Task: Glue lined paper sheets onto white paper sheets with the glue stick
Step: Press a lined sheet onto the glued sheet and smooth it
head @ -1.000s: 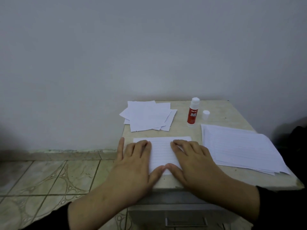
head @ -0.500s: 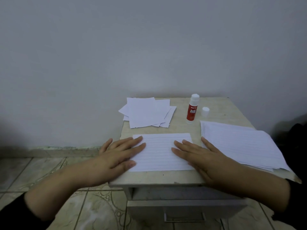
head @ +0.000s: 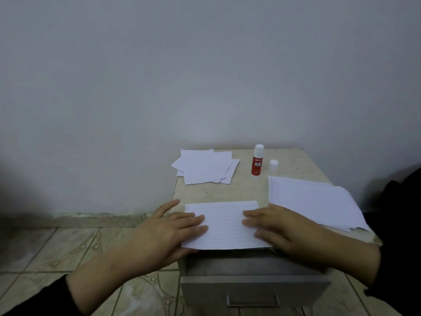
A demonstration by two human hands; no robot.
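A lined paper sheet [head: 225, 224] lies at the front edge of the small beige table [head: 296, 169]. My left hand [head: 168, 231] presses flat on its left end, fingers straight. My right hand [head: 278, 226] presses flat on its right end. A red and white glue stick [head: 257, 162] stands uncapped at the back, with its white cap [head: 273, 165] just to the right. A loose pile of white paper sheets [head: 205, 166] lies at the back left. A stack of lined sheets [head: 312, 201] lies on the right.
A grey drawer [head: 250, 286] with a handle sits slightly pulled out under the table front. A plain wall stands right behind the table. Patterned floor tiles [head: 57, 252] spread to the left. A dark object [head: 401, 190] sits beyond the table's right edge.
My hands slid apart from the middle of the lined sheet to its two ends, then came slightly inward. The sheet now lies closer to the table's front edge.
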